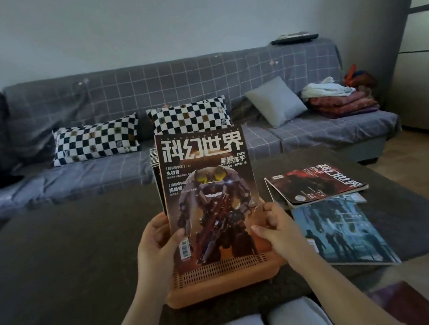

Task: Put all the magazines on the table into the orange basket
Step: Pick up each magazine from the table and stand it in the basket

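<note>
The robot mag [208,189] stands upright in the orange basket [219,279], its bottom edge hidden behind the near wall, so I can't tell if it touches the floor of the basket. Behind it, more mags [155,165] show only as a sliver of spines at the left edge; count unclear. Most of the basket is covered by the cover & my hands.

My left hand [158,243] grips the cover's left edge, thumb in front, other fingers curled behind (mostly out of sight). My right hand [275,230] pinches the right edge w/ thumb and bent fingers.

On the tabletop [60,255], right of the basket: a red mag [317,182] lying on top of a blue mag [345,231], overlapping its far end.
</note>
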